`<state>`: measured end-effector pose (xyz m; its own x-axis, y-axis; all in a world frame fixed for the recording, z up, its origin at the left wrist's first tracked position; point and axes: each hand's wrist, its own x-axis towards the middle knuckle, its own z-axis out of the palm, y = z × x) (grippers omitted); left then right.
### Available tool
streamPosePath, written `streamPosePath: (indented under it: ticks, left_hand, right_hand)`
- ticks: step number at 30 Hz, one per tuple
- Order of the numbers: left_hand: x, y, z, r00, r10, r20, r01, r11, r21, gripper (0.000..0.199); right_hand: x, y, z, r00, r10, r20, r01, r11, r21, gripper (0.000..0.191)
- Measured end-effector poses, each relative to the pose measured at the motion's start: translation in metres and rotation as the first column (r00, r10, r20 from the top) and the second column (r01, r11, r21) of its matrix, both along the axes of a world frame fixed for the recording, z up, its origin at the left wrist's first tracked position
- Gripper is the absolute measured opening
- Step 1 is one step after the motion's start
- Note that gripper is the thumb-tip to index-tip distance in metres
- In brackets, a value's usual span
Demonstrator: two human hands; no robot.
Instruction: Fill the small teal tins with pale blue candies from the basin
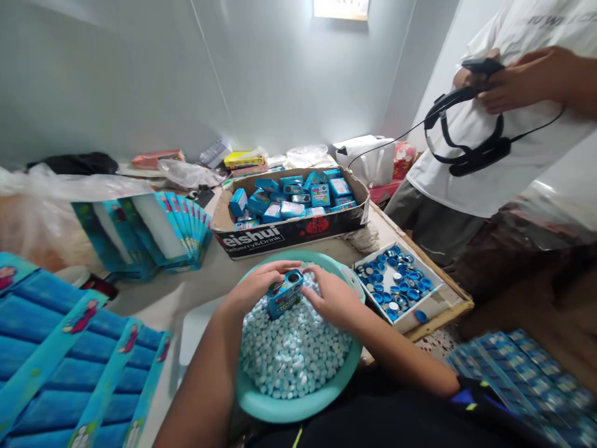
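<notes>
A small blue box (283,300) with a dark round opening on top stands tilted over a heap of pale blue and white candies (293,354). My left hand (256,287) grips the box from the left, fingers over its upper edge. On the other side, my right hand (333,297) has its thumb and fingertips closed about the box's upper right corner. Whether any candy is between those fingertips cannot be made out. Both hands are above the turquoise basin (298,407), which holds the candies.
Behind the basin, a cardboard box (298,233) holds several blue boxes. At right, a white tray (431,298) contains blue caps (396,280). Folded display cartons (163,230) and blue packs (51,348) lie left. A person (517,124) stands at right holding a black headset (466,134).
</notes>
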<state>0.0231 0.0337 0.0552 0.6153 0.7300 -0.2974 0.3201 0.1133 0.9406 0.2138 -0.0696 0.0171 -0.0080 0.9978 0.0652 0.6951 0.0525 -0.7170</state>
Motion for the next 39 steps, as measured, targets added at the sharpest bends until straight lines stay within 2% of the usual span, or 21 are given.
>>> streamPosePath:
  ticks: [4,7,9,13,16,23,26,29,31,33,35,37,39]
  left_hand:
    - [0.004,-0.001,0.007,0.995,0.095,-0.023,-0.095,0.995,-0.026,0.062]
    - [0.004,0.001,0.007,0.992,0.126,-0.024,-0.127,0.992,-0.011,0.060]
    - [0.002,0.001,0.006,0.995,0.095,-0.023,-0.095,0.995,0.019,0.060]
    - [0.000,0.000,0.004,0.988,-0.085,-0.125,0.104,0.983,0.154,0.077]
    - [-0.001,-0.003,0.005,0.975,-0.175,-0.135,0.199,0.961,0.191,0.082]
    - [0.002,-0.010,0.009,0.969,-0.227,-0.101,0.243,0.952,0.188,0.064]
    - [0.003,-0.010,0.008,0.968,-0.239,-0.082,0.251,0.945,0.209,0.058]
    - [0.003,-0.010,0.005,0.971,-0.228,-0.065,0.237,0.945,0.227,0.055]
    - [0.003,-0.010,0.002,0.975,-0.217,-0.057,0.224,0.948,0.225,0.059]
    - [0.003,-0.010,0.001,0.978,-0.206,-0.042,0.210,0.956,0.205,0.068]
    - [0.003,-0.010,0.000,0.980,-0.197,-0.037,0.200,0.958,0.205,0.075]
    - [0.003,-0.010,-0.001,0.980,-0.194,-0.049,0.200,0.954,0.224,0.072]
    - [0.004,-0.009,-0.002,0.979,-0.194,-0.064,0.204,0.951,0.231,0.066]
  right_hand:
    - [-0.008,-0.013,-0.005,0.948,0.125,0.293,-0.116,0.992,-0.047,0.041]
    - [-0.006,-0.015,-0.007,0.883,0.256,0.395,-0.258,0.965,-0.048,0.053]
    - [-0.004,-0.016,-0.007,0.864,0.308,0.399,-0.313,0.948,-0.055,0.067]
    - [-0.004,-0.015,-0.010,0.840,0.345,0.419,-0.354,0.933,-0.059,0.084]
    - [-0.007,-0.014,-0.013,0.837,0.369,0.405,-0.370,0.926,-0.078,0.079]
    - [-0.011,-0.015,-0.016,0.857,0.377,0.351,-0.361,0.926,-0.112,0.042]
    - [-0.009,-0.017,-0.016,0.877,0.367,0.311,-0.360,0.929,-0.082,0.025]
    - [-0.005,-0.019,-0.017,0.886,0.406,0.223,-0.407,0.912,-0.043,0.018]
    - [-0.004,-0.020,-0.017,0.886,0.447,0.124,-0.451,0.892,0.002,0.014]
    - [-0.004,-0.022,-0.015,0.896,0.445,0.007,-0.444,0.894,0.064,0.009]
    - [-0.005,-0.022,-0.009,0.915,0.387,-0.116,-0.370,0.918,0.143,0.004]
    - [-0.007,-0.020,0.001,0.915,0.317,-0.248,-0.262,0.937,0.233,0.007]
    - [-0.010,-0.013,0.013,0.884,0.260,-0.388,-0.145,0.943,0.300,0.013]
